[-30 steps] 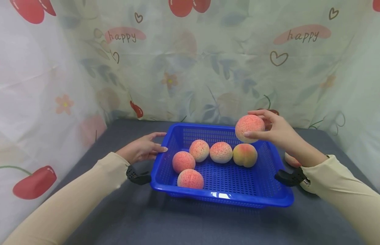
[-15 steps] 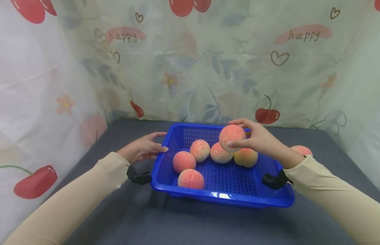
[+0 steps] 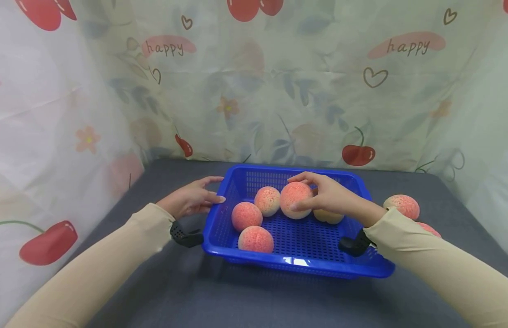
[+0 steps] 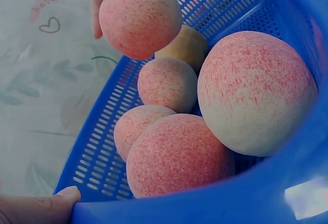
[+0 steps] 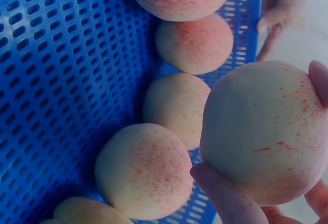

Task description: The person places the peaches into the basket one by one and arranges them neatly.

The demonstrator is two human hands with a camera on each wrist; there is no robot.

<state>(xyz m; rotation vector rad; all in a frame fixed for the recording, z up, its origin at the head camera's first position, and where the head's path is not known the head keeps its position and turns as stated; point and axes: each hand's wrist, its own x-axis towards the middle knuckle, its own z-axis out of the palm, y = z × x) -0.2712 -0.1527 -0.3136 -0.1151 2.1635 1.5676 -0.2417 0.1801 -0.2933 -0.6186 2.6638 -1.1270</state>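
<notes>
A blue perforated basket [image 3: 307,262] holds several peaches, among them a pink one [image 3: 246,217], a front one [image 3: 256,240], a speckled one at the back [image 3: 267,200] and a yellowish one [image 3: 329,217]. My right hand [image 3: 333,196] grips another peach [image 3: 295,197] between thumb and fingers, above the basket's back middle. That peach [image 5: 264,131] is apart from the row in the right wrist view and hides one speckled peach in the head view. At the left rim is my left hand [image 3: 190,199], its thumb [image 4: 64,193] on the edge and its fingers outside.
On the dark table [image 3: 188,291], right of the basket, lie a speckled peach [image 3: 403,205] and another [image 3: 429,228] partly behind the right sleeve. A printed curtain [image 3: 254,91] stands behind and along both sides.
My right hand has carried its peach leftward and down over the basket. Peaches on the right have come out from behind the right arm. The left hand stays at the rim.
</notes>
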